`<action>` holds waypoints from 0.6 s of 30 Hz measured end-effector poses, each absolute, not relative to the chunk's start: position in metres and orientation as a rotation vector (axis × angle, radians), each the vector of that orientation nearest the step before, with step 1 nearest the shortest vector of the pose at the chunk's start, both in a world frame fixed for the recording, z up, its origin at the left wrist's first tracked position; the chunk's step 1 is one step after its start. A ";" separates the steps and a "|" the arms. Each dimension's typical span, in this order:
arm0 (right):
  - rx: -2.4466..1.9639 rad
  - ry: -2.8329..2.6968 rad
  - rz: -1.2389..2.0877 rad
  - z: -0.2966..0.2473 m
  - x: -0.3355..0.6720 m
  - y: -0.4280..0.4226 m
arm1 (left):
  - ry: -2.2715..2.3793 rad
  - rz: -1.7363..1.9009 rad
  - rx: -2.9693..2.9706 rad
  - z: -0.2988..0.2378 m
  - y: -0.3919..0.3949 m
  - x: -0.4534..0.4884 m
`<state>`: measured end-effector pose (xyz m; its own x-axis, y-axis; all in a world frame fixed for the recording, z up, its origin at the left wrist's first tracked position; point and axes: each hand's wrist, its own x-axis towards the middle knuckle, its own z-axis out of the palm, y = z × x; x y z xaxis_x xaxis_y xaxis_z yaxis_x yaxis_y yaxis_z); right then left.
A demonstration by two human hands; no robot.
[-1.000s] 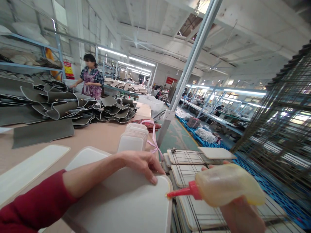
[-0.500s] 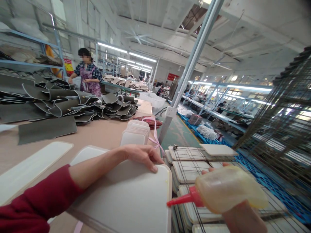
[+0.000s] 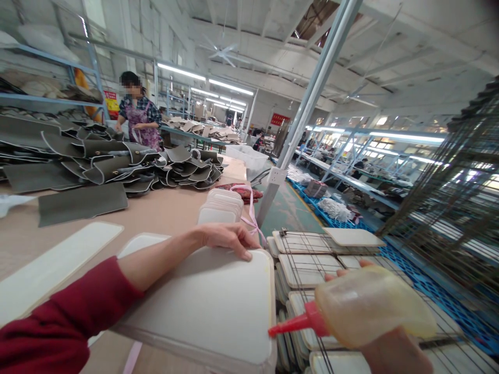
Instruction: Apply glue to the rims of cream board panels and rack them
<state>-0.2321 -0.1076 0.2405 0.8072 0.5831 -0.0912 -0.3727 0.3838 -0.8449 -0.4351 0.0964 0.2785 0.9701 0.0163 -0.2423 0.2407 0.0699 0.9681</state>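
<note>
A white rounded-corner panel [image 3: 210, 306] lies on top of a stack of similar panels in front of me. My left hand [image 3: 230, 239] grips its far edge near the far right corner, thumb on the top face and the other fingers partly hidden. In my right hand [image 3: 393, 348] is a translucent yellowish squeeze bottle [image 3: 370, 306], tilted so that its red nozzle [image 3: 290, 324] points left. The nozzle tip meets the panel's right edge, where a thin yellowish line runs along the border. Most of my right hand's fingers are behind the bottle.
Wire racks [image 3: 300, 259] bearing white panels stand at the right. Small white panels [image 3: 220, 205] are piled beyond my left hand. Grey-green pieces [image 3: 117, 161] heap up on the table's far left. A metal post [image 3: 276, 176] rises ahead; a person in an apron [image 3: 140, 119] stands behind the heap.
The nozzle tip has slid a short way toward me along the panel's right edge. My left hand keeps its grip, and the whole view has shifted slightly.
</note>
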 end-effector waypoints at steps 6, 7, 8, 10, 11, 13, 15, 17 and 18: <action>-0.964 -0.320 0.660 0.225 -0.210 -0.116 | 0.246 -0.181 1.503 0.278 0.101 -0.437; -0.970 -0.362 0.657 0.218 -0.202 -0.117 | 0.255 -0.181 1.503 0.278 0.102 -0.437; -0.988 -0.373 0.648 0.210 -0.193 -0.118 | 0.261 -0.177 1.501 0.278 0.103 -0.438; -1.033 -0.376 0.624 0.195 -0.172 -0.119 | 0.268 -0.158 1.495 0.278 0.105 -0.439; -1.036 -0.379 0.617 0.188 -0.161 -0.119 | 0.269 -0.145 1.492 0.277 0.106 -0.439; -1.034 -0.381 0.603 0.176 -0.143 -0.119 | 0.274 -0.118 1.483 0.275 0.109 -0.441; -1.028 -0.392 0.575 0.168 -0.131 -0.119 | 0.280 -0.089 1.474 0.272 0.113 -0.442; -1.018 -0.410 0.546 0.164 -0.130 -0.120 | 0.288 -0.052 1.463 0.269 0.117 -0.443; -1.002 -0.412 0.527 0.166 -0.133 -0.121 | 0.291 -0.030 1.453 0.267 0.119 -0.444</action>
<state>-0.1335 -0.1205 0.1661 0.8021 0.5911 0.0854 -0.2260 0.4328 -0.8727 -0.4441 0.1189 0.2670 0.9644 0.1555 -0.2138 0.1958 0.1233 0.9729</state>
